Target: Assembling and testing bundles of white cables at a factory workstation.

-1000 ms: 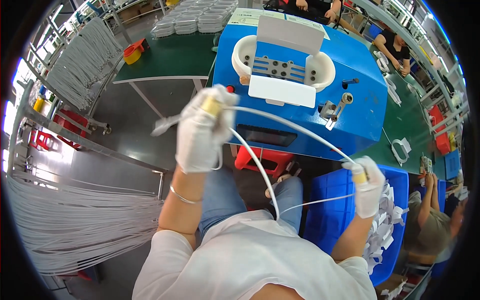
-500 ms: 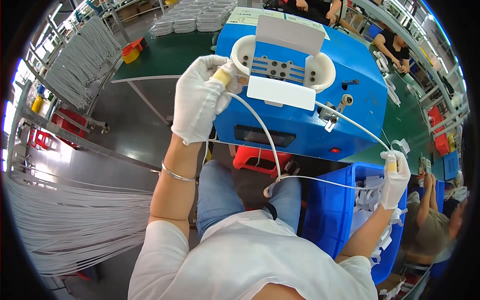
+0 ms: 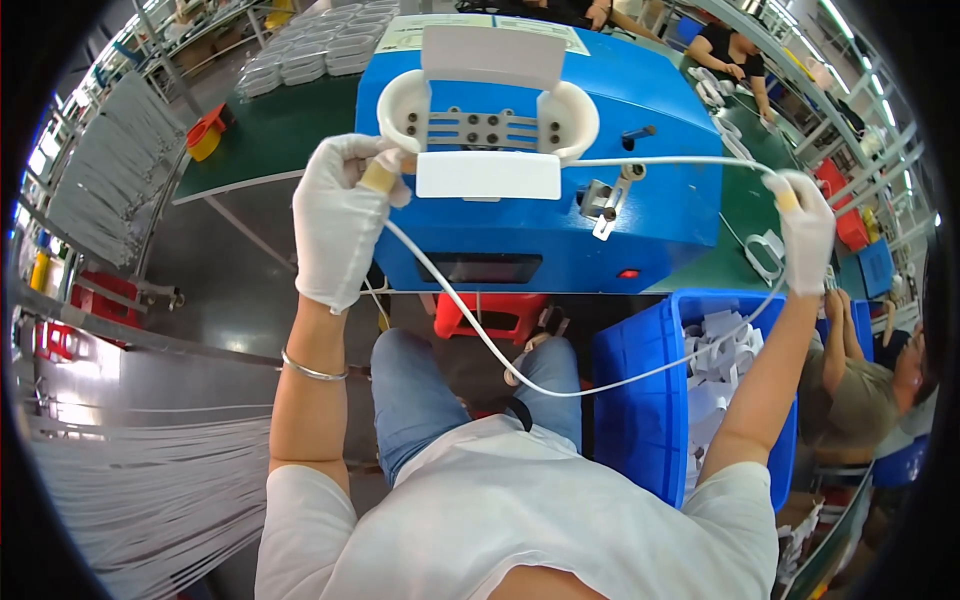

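Note:
A blue machine (image 3: 660, 110) stands before me, with a white ring-shaped fixture (image 3: 575, 115) and slotted metal plates on its top. My left hand (image 3: 340, 220), in a white glove with yellow tape on a finger, pinches part of a white cable (image 3: 480, 338) at the fixture's left side. From there the cable droops in a loop over my lap and rises to my right. My right hand (image 3: 808, 235), gloved alike, is closed on the cable out to the right; a stretch of it runs taut from the fixture to these fingers.
A blue bin (image 3: 640, 400) of white pieces stands below my right arm. Bundled white cables (image 3: 150, 490) hang at left. Clear plastic trays (image 3: 300, 55) and a tape dispenser (image 3: 205, 135) sit on the green table. A red stool (image 3: 490, 315) is under the machine. Other people work at right.
My right hand has risen, pulling the cable from a downward slant to nearly level. The lower loop has opened wider. The view has shifted, so the machine appears further left.

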Available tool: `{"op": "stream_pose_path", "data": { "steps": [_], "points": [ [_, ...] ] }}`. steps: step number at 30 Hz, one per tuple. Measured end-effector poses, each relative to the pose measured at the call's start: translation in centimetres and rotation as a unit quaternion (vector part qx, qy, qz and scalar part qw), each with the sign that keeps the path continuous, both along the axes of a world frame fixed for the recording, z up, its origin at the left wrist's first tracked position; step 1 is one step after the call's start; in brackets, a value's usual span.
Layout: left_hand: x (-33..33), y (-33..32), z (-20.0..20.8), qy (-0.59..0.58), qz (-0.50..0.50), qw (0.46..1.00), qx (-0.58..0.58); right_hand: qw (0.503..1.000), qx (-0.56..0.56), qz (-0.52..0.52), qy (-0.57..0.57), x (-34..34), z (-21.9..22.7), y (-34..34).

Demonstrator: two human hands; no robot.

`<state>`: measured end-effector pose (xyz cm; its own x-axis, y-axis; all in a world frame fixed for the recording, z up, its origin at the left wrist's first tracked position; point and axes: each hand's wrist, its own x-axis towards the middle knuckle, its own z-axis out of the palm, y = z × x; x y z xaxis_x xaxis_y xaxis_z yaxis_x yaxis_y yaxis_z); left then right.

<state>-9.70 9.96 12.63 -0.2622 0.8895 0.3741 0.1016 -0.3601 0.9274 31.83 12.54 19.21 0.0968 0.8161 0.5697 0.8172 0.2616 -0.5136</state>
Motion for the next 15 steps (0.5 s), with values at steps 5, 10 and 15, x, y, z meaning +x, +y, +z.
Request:
{"op": "stream_pose_path", "data": {
  "steps": [5,10,15],
  "points": [
    [-0.1,-1.4,0.9,0.057,0.056,0.997,0.022,0.992,-0.015,0.117,-0.037,1.8,-1.5,4.1],
    [-4.4,-3.8,0.5,0.062,0.144,0.983,0.097,0.995,-0.024,0.077,0.059,0.9,-1.3,2.4],
    [-5.9,-7.2,1.1,0.058,0.044,0.997,0.005,0.992,-0.055,0.024,0.11,1.0,-0.9,-0.7]
  ]
}}
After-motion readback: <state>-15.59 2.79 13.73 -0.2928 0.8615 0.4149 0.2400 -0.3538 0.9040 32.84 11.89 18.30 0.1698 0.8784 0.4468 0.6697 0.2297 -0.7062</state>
